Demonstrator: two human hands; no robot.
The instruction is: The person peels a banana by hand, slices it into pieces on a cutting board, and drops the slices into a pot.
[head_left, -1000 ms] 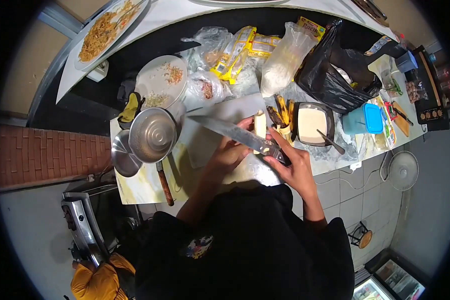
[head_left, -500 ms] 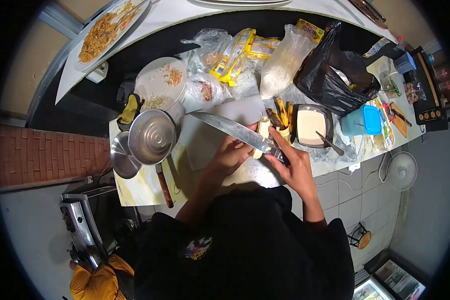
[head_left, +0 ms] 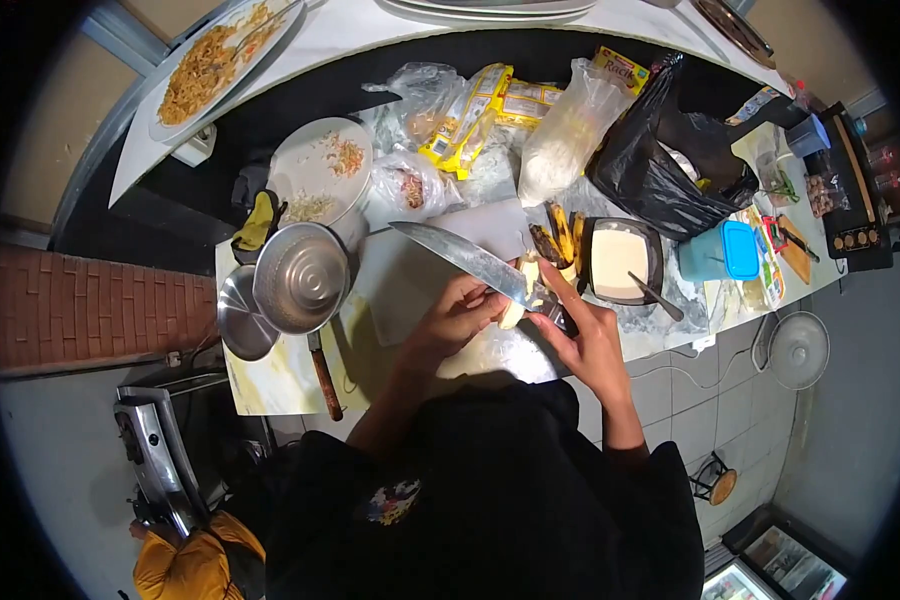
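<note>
My right hand (head_left: 592, 345) is closed around the dark handle of a large kitchen knife (head_left: 460, 255), its index finger stretched along the blade. The broad blade points up and left, lying across a peeled banana (head_left: 512, 316). My left hand (head_left: 458, 318) grips the near end of this banana, its fingers partly hidden behind the blade. Pale banana pieces (head_left: 532, 272) show on the far side of the blade. Just beyond are bananas with yellow and blackened peel (head_left: 562, 238). Beside them, creamy batter (head_left: 618, 258) fills a dark square bowl with a spoon (head_left: 660, 298) in it.
A white cutting board (head_left: 378, 285) lies left of the knife. Further left are a metal pot (head_left: 305, 275), a second knife (head_left: 325, 380) and a plate of chopped bits (head_left: 305, 160). Behind stand a bag of white powder (head_left: 560, 145), a black plastic bag (head_left: 635, 165) and a blue-lidded tub (head_left: 740, 250).
The blade has shifted slightly along the banana, and less banana stands out beyond its far edge. Both hands keep their grips. The view has moved a little.
</note>
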